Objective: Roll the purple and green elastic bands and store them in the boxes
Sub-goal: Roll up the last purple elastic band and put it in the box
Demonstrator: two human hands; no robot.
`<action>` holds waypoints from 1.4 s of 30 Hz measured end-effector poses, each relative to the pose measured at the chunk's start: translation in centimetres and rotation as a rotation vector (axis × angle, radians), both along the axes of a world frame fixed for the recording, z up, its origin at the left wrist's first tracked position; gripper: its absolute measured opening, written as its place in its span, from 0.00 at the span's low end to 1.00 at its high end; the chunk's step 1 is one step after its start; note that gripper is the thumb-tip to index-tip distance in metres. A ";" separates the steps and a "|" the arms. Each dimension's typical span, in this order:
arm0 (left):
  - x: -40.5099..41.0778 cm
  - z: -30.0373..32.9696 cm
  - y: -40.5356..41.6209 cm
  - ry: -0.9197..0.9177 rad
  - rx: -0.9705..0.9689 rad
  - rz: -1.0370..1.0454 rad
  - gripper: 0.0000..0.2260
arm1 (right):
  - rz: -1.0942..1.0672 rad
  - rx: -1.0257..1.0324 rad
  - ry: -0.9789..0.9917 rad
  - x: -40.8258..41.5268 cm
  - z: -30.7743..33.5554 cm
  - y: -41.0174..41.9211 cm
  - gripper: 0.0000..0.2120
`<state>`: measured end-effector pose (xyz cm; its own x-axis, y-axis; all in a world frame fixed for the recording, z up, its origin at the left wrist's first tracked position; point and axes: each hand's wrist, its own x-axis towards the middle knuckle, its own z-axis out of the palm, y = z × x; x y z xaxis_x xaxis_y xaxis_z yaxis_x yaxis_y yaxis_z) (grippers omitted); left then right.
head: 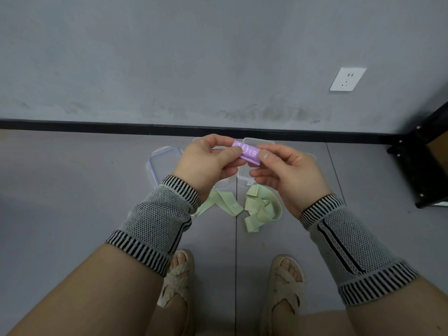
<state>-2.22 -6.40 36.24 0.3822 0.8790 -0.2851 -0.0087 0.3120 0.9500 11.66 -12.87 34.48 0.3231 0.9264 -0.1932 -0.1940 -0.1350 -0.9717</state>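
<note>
Head view: left hand [206, 161] and right hand [288, 173] both pinch the rolled purple band [247, 152] between thumbs and fingers, held above the floor [72, 190]. Clear boxes [244, 175] sit under and just behind the hands, a lid [162, 163] beside the left hand. Two green bands [261, 209] lie loose below the hands.

Dim even light, soft shadows, no glare, wide-angle edge bend, slightly soft focus
</note>
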 end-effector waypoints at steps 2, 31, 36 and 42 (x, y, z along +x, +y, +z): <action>0.0 0.0 0.0 -0.029 -0.032 -0.008 0.04 | 0.016 -0.010 0.015 0.0 0.0 0.0 0.07; -0.9 0.1 -0.5 0.170 0.271 -0.185 0.12 | -0.037 0.155 -0.471 1.0 -0.6 -0.3 0.13; -1.1 -0.4 -0.2 0.317 0.471 -0.140 0.12 | 0.006 0.138 -0.474 0.9 -0.6 -0.3 0.13; -1.2 -0.6 0.0 0.282 0.459 -0.137 0.11 | 0.050 0.127 -0.504 1.2 -0.4 -0.4 0.14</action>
<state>-3.43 -6.43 35.62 0.4663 0.8846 0.0072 0.2775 -0.1540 0.9483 12.82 -13.32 34.05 0.3017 0.9492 0.0895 0.3054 -0.0073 -0.9522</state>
